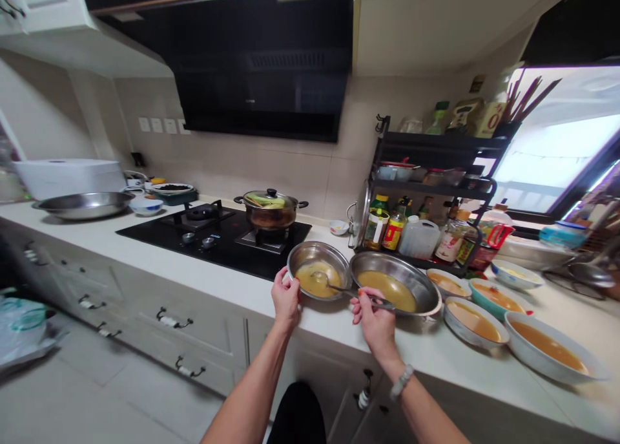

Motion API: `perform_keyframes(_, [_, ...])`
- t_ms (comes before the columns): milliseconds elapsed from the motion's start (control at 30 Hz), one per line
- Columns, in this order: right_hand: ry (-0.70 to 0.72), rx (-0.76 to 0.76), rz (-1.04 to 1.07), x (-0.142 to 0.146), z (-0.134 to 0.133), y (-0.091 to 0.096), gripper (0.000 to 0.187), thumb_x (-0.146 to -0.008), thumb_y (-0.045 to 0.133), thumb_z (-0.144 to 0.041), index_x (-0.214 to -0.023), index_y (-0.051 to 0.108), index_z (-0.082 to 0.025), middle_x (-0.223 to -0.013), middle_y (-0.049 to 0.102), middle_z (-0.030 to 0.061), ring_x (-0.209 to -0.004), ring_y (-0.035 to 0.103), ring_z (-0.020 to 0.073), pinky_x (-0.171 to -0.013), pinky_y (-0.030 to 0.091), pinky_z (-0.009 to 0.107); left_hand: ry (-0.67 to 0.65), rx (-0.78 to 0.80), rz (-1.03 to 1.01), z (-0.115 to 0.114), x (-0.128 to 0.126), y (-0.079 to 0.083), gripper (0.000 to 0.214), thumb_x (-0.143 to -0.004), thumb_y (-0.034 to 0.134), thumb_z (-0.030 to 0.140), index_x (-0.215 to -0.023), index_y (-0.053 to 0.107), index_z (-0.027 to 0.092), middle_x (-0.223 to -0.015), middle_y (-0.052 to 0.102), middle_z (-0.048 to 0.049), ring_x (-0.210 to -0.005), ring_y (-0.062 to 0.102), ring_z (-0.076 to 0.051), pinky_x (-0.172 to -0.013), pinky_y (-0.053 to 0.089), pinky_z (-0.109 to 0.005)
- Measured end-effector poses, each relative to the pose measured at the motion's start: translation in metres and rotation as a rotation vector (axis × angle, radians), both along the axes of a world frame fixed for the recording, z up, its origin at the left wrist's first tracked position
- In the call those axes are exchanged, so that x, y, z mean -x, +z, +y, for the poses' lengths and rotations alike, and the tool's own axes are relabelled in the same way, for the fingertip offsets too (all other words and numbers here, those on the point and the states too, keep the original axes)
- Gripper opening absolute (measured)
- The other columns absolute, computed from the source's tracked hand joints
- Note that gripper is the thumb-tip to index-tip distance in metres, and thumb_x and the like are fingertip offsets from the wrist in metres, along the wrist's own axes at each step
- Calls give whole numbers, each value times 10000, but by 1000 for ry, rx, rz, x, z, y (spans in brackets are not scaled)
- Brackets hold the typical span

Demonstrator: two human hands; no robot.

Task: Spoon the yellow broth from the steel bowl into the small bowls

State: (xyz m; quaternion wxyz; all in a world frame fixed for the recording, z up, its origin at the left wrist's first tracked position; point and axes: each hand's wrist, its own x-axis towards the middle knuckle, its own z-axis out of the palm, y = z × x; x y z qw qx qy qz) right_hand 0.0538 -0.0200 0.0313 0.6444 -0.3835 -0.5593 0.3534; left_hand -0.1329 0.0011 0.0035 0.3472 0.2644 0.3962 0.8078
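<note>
My left hand (287,296) grips the near left rim of a round steel bowl (343,261), which holds yellowish liquid and stands tilted towards me at the counter's edge. In my right hand (376,322) is the handle of a metal spoon (343,290); its head dips into that liquid. Right beside the bowl, a larger oval steel basin (426,287) holds more of the yellowish liquid, and my right hand is in front of its near rim. Whether the two vessels touch I cannot tell.
Bowls of orange-brown liquid, including a large white bowl (537,360), crowd the counter on the right. Behind them stands a black rack (436,189) with bottles. A lidded pot (271,212) sits on the black stove (217,250). Farther left lies a wide steel pan (87,205).
</note>
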Motion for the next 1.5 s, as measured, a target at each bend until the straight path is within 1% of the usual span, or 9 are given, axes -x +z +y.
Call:
perform_keyframes(100, [-17,52,90,0,0,7,417,-752,641,-565,-856,553,-171,-580,630,8,-383,531,113,-348,456,222,-1,-7,-6,1,0,0,495,-649,674,253,-1104,509,149,-555,546,88,-350,391,-42,-352,285,-147])
perform_keyframes(267, [-20,37,105,-6,-6,18,424,-732,670,-555,-852,558,-165,-588,645,16,-391,543,112,-350,459,217,11,-8,3,1,1,-1,484,-656,671,251,-1101,513,147,-521,519,102,-341,374,-40,-346,272,-144])
perform_keyframes(567, [-55,46,192,-16,-7,21,446,-691,718,-537,-866,556,-160,-573,638,14,-396,537,116,-343,440,216,17,6,19,2,2,-3,495,-649,657,247,-1116,523,157,-523,521,105,-336,373,-42,-348,269,-150])
perform_keyframes(733, [-54,79,290,-23,-9,31,461,-640,766,-498,-872,547,-165,-583,642,18,-428,546,127,-341,423,213,15,-10,19,3,2,-4,493,-652,663,252,-1114,521,156,-520,516,107,-340,373,-40,-356,273,-149])
perform_keyframes(967, [-147,60,336,-51,-12,49,465,-611,788,-465,-867,542,-165,-573,625,-1,-438,556,119,-350,412,189,7,-7,-7,3,1,-4,488,-647,677,253,-1101,523,160,-535,526,102,-343,389,-40,-356,272,-146])
perform_keyframes(1100, [-236,27,333,-77,-6,51,471,-595,795,-473,-851,547,-166,-566,621,4,-431,544,118,-347,404,190,12,-2,-3,2,1,-1,480,-651,674,257,-1097,526,160,-514,512,107,-338,377,-42,-346,265,-145])
perform_keyframes(1200, [-326,1,228,-95,-2,47,473,-622,761,-526,-843,562,-159,-572,618,15,-426,532,118,-353,411,204,16,2,7,1,0,0,476,-653,673,256,-1094,525,157,-494,494,113,-335,362,-40,-343,262,-142])
perform_keyframes(1367, [-421,-87,-170,-114,-7,35,466,-738,622,-596,-893,605,-157,-583,608,20,-425,542,139,-400,464,260,10,-11,11,0,1,0,485,-649,684,272,-1091,522,154,-477,472,123,-333,347,-39,-342,262,-141])
perform_keyframes(1500, [-448,-299,-416,-117,-18,31,304,-825,557,-474,-894,659,-196,-634,627,32,-476,564,158,-487,499,303,7,-11,14,1,1,-2,501,-647,690,287,-1100,519,158,-506,496,114,-335,356,-36,-343,266,-140])
